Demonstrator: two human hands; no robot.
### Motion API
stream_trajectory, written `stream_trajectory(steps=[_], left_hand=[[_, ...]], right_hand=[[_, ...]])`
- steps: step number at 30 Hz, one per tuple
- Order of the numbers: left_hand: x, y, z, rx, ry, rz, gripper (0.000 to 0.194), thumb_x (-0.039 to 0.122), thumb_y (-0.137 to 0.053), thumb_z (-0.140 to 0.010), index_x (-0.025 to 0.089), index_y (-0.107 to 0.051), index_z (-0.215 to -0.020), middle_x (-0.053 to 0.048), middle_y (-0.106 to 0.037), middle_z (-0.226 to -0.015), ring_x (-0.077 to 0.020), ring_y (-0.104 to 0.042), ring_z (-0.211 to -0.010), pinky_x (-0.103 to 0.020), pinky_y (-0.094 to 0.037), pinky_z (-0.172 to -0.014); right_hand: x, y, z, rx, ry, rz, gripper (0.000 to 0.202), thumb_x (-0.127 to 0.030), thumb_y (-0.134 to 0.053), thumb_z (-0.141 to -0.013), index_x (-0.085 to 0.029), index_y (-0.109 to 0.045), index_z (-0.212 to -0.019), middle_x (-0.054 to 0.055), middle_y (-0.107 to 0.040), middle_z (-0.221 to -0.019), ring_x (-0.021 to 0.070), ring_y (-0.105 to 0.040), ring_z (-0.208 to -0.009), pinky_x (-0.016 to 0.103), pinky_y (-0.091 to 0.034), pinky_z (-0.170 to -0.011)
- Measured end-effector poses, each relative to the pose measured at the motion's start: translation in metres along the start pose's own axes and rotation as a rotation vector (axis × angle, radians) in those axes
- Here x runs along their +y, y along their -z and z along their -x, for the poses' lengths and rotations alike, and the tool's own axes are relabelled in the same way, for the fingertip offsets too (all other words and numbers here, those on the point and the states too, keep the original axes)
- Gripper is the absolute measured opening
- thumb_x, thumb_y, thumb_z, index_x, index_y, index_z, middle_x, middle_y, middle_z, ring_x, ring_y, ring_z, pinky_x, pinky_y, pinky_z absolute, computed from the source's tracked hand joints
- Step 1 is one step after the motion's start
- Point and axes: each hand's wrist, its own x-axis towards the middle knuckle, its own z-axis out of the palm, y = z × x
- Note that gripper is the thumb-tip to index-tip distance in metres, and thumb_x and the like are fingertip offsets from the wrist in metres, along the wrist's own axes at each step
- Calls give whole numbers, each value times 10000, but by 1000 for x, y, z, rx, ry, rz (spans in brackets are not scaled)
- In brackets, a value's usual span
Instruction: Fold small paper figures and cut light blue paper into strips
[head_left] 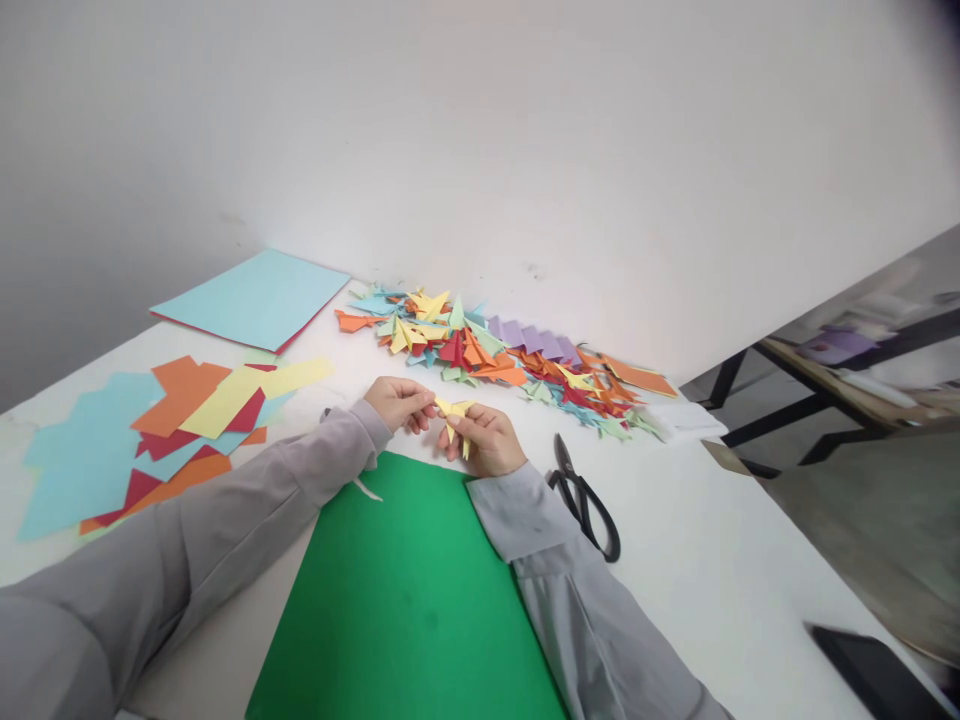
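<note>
A small folded yellow paper figure (pixel 456 409) is held up between my two hands, above the far end of a green mat (pixel 420 590). My left hand (pixel 400 403) pinches a tip of it between thumb and fingers. My right hand (pixel 487 438) grips its other side, with the thumb on top and some yellow points sticking out below. The fingers cover part of the fold. Black-handled scissors (pixel 585 500) lie just right of my right wrist.
Many folded paper figures (pixel 480 345) lie piled along the wall. Loose paper pieces (pixel 97 450) spread at the left, near a stack of light blue sheets (pixel 255 300). A dark flat device (pixel 870 670) rests at the lower right edge.
</note>
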Motion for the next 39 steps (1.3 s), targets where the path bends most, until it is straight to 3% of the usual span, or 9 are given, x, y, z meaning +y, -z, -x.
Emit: stream_trajectory(steps=[12,19,25,29,39], left_hand=[[1,-5,1,-29,-7,-49,195,174,-532,-782,89,-539,-606,26,-517,-454,-65,-508,-349,-168,-384,-345],[4,-5,1,63,12,18,220,148,-453,-823,99,-516,-617,21,-515,-431,-80,-503,-329,-177,-368,-328],[1,-3,0,-19,-22,-58,257,279,-606,-729,95,-528,-567,4,-536,-434,-81,-505,-340,-176,-376,-323],[0,-2,3,-31,-58,-146,241,256,-712,-609,92,-543,-558,10,-540,-420,-77,-491,-326,-172,-371,-303],[2,-4,4,-48,-24,-138,130,116,-638,-680,87,-534,-608,29,-545,-409,-77,-496,-311,-168,-379,-299]], right_hand=[[6,4,-3,18,-16,-32,203,-303,-698,-582,-135,-584,-572,39,-648,-473,107,-505,-296,197,-366,-305],[2,2,-1,20,-22,-35,217,-318,-698,-571,-130,-589,-584,35,-633,-448,106,-513,-298,183,-351,-301],[0,-1,0,-8,-18,-20,242,-332,-708,-569,-132,-571,-553,34,-627,-441,103,-519,-306,174,-350,-301],[2,-1,0,-62,-44,-29,239,-332,-711,-577,-135,-576,-585,26,-631,-450,104,-531,-315,167,-368,-309],[0,-2,0,-69,-42,-39,251,-324,-713,-565,-126,-562,-532,31,-623,-432,101,-526,-297,158,-363,-294]])
